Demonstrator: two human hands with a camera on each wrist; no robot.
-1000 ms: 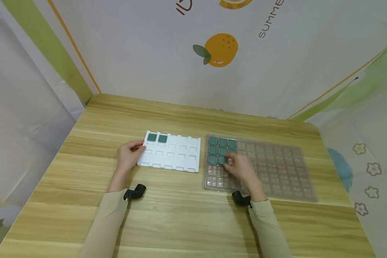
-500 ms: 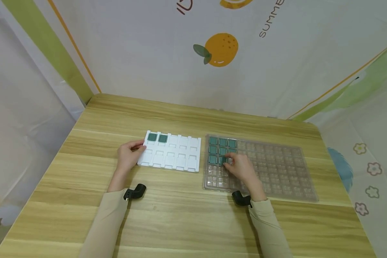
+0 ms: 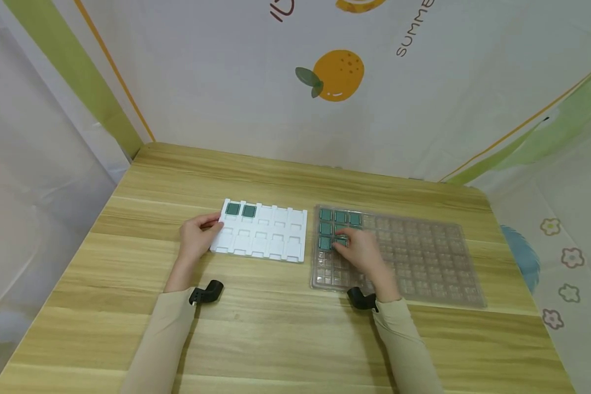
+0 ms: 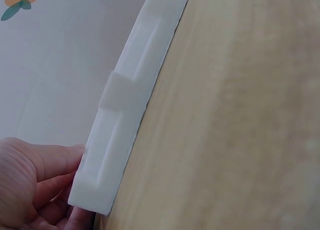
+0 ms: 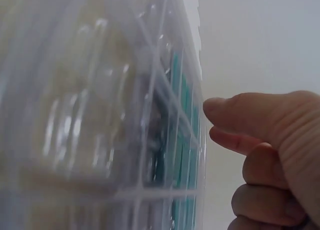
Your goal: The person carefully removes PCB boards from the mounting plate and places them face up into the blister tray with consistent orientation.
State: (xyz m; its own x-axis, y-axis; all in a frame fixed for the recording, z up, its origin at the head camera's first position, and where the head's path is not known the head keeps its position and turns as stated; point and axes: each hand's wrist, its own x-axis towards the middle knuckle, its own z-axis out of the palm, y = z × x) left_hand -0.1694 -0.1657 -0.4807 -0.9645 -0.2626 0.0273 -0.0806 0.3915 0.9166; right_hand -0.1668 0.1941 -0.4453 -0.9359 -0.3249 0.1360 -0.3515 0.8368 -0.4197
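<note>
In the head view my left hand (image 3: 197, 238) grips the left edge of a white plastic tray (image 3: 253, 235) with two green square chips (image 3: 241, 210) in its back row. The left wrist view shows the thumb on the rim and fingers curled below it. My right hand (image 3: 361, 249) hovers over the left part of a clear plastic tray (image 3: 433, 257), beside several green chips (image 3: 326, 230). In the right wrist view its thumb and forefinger point at the tray's face with a gap between their tips. No chip shows in that gap.
Both trays lie on a wood-grain table (image 3: 256, 334), the white one left of the clear one. Many pockets of the clear tray hold no chip. A pale printed curtain (image 3: 256, 109) stands behind the table. A black camera mount (image 3: 209, 293) sits on each wrist.
My right hand has shifted slightly left and back over the green chips, its fingertips further apart. My left hand and the white tray have stayed in place.
</note>
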